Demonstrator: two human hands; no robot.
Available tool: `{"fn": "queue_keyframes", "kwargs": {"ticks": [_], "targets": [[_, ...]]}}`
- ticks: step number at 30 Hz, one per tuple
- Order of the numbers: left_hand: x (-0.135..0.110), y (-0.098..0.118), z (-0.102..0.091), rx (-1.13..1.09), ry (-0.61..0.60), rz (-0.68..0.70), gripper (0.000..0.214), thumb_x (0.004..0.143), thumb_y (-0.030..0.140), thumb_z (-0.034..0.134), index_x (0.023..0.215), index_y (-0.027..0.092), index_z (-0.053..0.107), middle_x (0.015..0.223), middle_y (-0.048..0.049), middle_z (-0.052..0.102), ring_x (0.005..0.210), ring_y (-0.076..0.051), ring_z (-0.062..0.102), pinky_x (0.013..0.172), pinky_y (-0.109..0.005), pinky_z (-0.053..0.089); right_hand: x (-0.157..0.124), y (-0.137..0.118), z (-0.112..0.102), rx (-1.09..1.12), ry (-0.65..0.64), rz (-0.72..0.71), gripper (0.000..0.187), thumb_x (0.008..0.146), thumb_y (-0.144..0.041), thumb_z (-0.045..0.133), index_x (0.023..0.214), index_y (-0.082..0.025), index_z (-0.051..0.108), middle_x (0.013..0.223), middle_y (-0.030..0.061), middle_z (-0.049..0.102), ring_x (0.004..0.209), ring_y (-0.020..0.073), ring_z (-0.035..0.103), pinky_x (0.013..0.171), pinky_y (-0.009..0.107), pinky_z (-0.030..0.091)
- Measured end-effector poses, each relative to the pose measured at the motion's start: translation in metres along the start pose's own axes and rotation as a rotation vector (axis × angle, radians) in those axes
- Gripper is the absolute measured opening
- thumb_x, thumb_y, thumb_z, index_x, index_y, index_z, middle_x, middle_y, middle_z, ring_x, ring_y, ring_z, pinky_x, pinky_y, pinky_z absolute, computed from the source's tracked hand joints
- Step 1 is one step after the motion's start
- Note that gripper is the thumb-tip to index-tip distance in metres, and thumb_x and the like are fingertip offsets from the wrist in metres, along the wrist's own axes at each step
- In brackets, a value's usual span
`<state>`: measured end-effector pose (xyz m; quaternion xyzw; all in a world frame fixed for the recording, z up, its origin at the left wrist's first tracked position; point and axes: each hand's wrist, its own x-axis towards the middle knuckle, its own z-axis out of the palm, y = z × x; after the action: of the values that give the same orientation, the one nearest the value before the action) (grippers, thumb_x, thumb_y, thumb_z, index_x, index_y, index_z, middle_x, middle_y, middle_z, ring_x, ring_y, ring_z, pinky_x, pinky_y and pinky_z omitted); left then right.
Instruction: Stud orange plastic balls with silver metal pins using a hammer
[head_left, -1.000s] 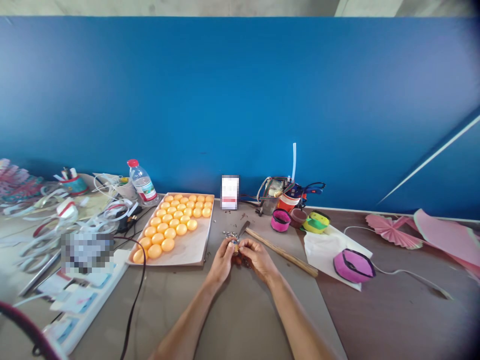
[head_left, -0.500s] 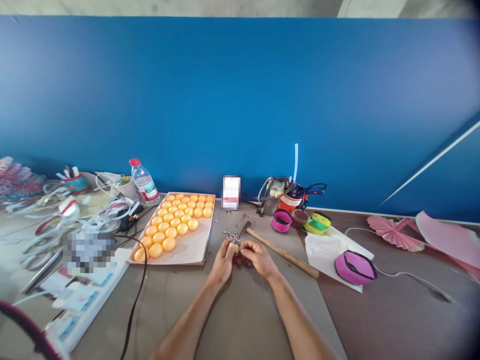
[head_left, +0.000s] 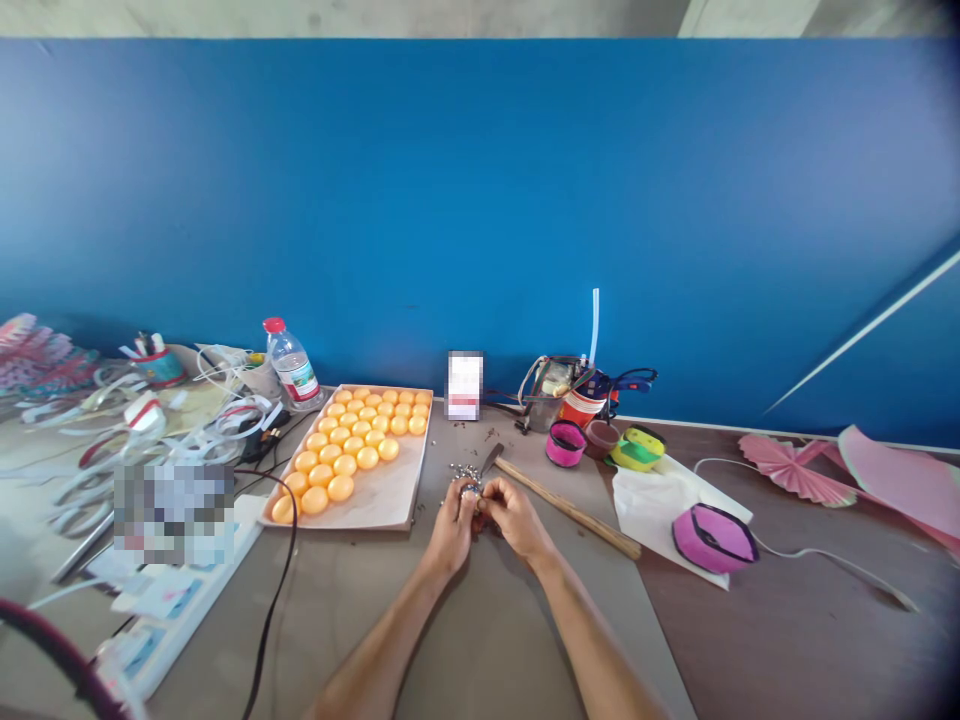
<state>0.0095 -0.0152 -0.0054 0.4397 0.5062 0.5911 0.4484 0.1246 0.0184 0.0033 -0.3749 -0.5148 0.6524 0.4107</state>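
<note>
My left hand [head_left: 455,515] and my right hand [head_left: 512,515] meet over the table, fingertips pinched close together. Between them is a small object, mostly covered by the fingers, whose kind I cannot make out. Just beyond the fingertips lies a little pile of small shiny metal pieces [head_left: 466,471]. Some dark reddish-brown bits show on the table under the hands, partly hidden. A hammer [head_left: 568,507] with a wooden handle lies to the right, its head close to the right fingers.
On the left is a shallow tray [head_left: 386,500] of orange balls [head_left: 344,465]. A bottle [head_left: 291,368], a white power strip [head_left: 199,590] and a black cable [head_left: 279,590] are further left. Pink fabric rings [head_left: 715,538], cups [head_left: 583,405] and white paper [head_left: 637,500] stand right. A phone [head_left: 464,386] leans behind.
The fingers have shifted slightly around the small object, and the left hand has turned a little. The yellowish piece seen between the hands earlier is now mostly covered. The view has moved slightly.
</note>
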Motion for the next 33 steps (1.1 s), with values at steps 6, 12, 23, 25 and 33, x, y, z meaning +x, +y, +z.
{"fn": "queue_keyframes", "kwargs": {"ticks": [6, 12, 23, 25, 33], "targets": [[0.002, 0.002, -0.001, -0.167, -0.084, -0.110, 0.044, 0.076, 0.054, 0.052, 0.100, 0.017, 0.054, 0.067, 0.0003, 0.054, 0.054, -0.013, 0.050, 0.053, -0.025, 0.041, 0.003, -0.001, -0.005, -0.003, 0.053, -0.077, 0.022, 0.069, -0.038, 0.060, 0.068, -0.021, 0.048, 0.053, -0.0057, 0.051, 0.047, 0.0111, 0.048, 0.048, 0.023, 0.037], [0.006, 0.002, -0.005, -0.385, -0.046, -0.195, 0.043, 0.076, 0.054, 0.052, 0.100, 0.018, 0.054, 0.070, -0.0003, 0.057, 0.052, -0.012, 0.051, 0.050, -0.025, 0.040, 0.005, 0.002, -0.022, -0.630, 0.425, -0.368, 0.014, 0.077, -0.028, 0.048, 0.078, -0.017, 0.057, 0.073, 0.0030, 0.059, 0.069, 0.0155, 0.052, 0.068, 0.028, 0.039], [0.007, 0.012, -0.006, -0.585, -0.077, -0.241, 0.037, 0.078, 0.048, 0.054, 0.092, 0.014, 0.055, 0.070, -0.0024, 0.061, 0.051, -0.010, 0.052, 0.056, -0.025, 0.040, -0.002, 0.006, -0.009, -1.252, 0.258, -0.284, 0.020, 0.084, -0.025, 0.047, 0.087, -0.022, 0.066, 0.089, 0.0057, 0.060, 0.092, 0.0212, 0.048, 0.078, 0.032, 0.031], [0.008, 0.012, -0.007, -0.602, -0.078, -0.243, 0.036, 0.078, 0.048, 0.054, 0.091, 0.014, 0.055, 0.070, -0.0027, 0.061, 0.052, -0.010, 0.052, 0.056, -0.024, 0.040, -0.002, 0.004, -0.009, -1.225, 0.222, -0.282, 0.020, 0.084, -0.025, 0.047, 0.088, -0.023, 0.066, 0.088, 0.0046, 0.060, 0.091, 0.0205, 0.048, 0.078, 0.032, 0.030], [0.009, 0.013, -0.006, -0.623, -0.082, -0.242, 0.033, 0.079, 0.045, 0.055, 0.091, 0.014, 0.056, 0.069, -0.0027, 0.061, 0.050, -0.010, 0.052, 0.054, -0.024, 0.039, -0.001, 0.007, -0.008, -1.237, 0.152, -0.301, 0.018, 0.080, -0.017, 0.048, 0.077, -0.022, 0.065, 0.081, 0.0040, 0.061, 0.083, 0.0179, 0.051, 0.074, 0.029, 0.029]]}}
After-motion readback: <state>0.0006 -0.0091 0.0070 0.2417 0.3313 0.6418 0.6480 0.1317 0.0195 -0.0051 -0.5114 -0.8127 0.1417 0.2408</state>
